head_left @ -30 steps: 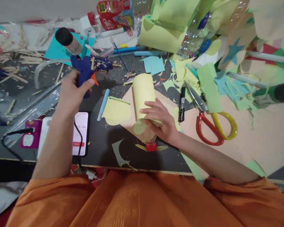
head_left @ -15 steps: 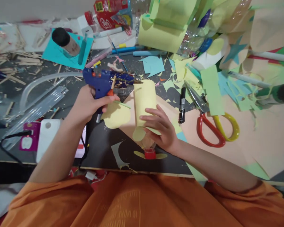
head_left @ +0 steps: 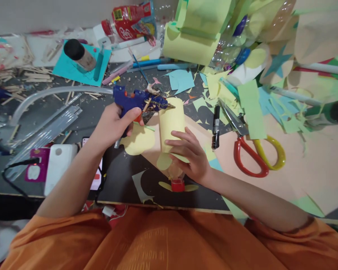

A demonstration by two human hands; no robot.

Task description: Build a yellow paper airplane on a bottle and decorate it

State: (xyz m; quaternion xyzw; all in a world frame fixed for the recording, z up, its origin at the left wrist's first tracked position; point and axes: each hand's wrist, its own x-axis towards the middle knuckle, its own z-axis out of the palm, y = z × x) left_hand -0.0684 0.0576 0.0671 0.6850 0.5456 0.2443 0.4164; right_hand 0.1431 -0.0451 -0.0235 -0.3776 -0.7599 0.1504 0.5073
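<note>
My left hand (head_left: 116,125) is wrapped round the grip of a blue glue gun (head_left: 129,100), with a long clear glue stick (head_left: 64,90) trailing from its back. The gun's nozzle is over the upper part of a plastic bottle covered in pale yellow paper (head_left: 171,120). Lying on its side, the bottle has its red cap (head_left: 177,185) toward me and paper ovals by its neck. My right hand (head_left: 190,155) grips the bottle near its neck, fingers over the yellow paper. A yellow paper cutout (head_left: 139,140) lies left of the bottle.
Scissors (head_left: 250,155) and a black marker (head_left: 216,127) lie to the right on peach paper (head_left: 293,165). Paper scraps (head_left: 181,80) are scattered behind. At left are spare glue sticks (head_left: 50,131), a white power bank (head_left: 59,165) and a phone (head_left: 96,180). Bottles stand at the back.
My left hand has moved the glue gun to the right, so its nozzle now reaches over the yellow paper. My right hand stays on the bottle.
</note>
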